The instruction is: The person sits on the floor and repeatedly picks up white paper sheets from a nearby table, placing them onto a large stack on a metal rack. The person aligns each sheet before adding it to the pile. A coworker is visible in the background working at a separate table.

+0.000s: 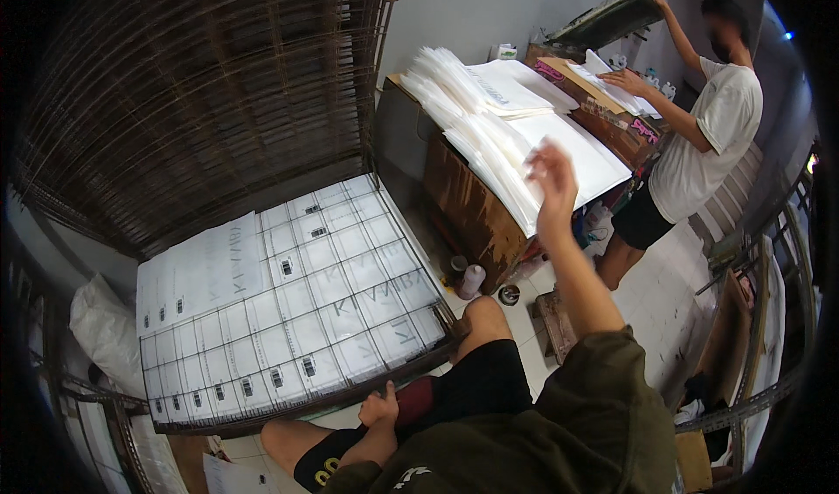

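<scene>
My right hand (553,179) is raised in front of a stack of white sheets or flat bags (485,109) on a worn brown cabinet (468,205). It is blurred, with fingers loosely apart and nothing visible in them. Whether it touches the white pieces I cannot tell. Low down, my left hand (379,409) is curled closed over my lap, close to the front edge of a metal drying rack (293,417); no object shows in it. On the rack's wire shelf lie several white printed pieces (306,293), overlapping in rows, some under the wires.
Many raised wire shelves (201,83) lean above the rack. Across the cabinet, another person (708,135) holds up a dark framed screen (607,17) over white sheets on a box. A low stool (556,323), a bottle (471,281) and a small can (509,295) stand on the floor.
</scene>
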`<state>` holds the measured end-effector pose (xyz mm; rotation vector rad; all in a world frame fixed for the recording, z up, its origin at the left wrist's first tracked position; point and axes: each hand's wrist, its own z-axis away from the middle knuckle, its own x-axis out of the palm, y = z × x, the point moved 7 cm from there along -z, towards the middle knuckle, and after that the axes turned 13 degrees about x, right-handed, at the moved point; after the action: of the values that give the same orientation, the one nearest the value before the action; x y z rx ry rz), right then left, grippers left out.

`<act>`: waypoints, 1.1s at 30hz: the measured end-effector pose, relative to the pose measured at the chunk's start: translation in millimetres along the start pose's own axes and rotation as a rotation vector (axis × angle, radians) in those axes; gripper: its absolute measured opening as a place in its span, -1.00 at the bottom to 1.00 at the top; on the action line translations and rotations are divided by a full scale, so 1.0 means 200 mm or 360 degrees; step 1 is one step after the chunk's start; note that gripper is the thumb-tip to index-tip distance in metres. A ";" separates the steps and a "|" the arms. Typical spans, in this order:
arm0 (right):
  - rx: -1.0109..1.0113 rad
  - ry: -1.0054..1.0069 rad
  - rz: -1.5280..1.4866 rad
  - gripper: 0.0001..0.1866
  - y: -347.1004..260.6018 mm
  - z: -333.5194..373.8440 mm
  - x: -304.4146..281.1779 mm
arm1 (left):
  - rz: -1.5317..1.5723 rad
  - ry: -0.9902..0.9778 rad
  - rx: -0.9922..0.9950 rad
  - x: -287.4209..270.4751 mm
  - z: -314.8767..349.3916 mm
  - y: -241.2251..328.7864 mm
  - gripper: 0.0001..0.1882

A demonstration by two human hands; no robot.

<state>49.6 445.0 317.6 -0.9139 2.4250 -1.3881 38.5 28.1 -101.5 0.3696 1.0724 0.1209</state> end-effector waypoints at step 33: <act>0.0886 0.1064 -0.0725 0.00 0.62 -0.95 -0.44 | -0.0045 0.0003 0.0009 0.03 -0.02 0.01 -0.25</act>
<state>-18.3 677.9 305.4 -0.9893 2.0277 -2.7195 37.1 31.7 -107.2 0.3592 1.0800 0.0929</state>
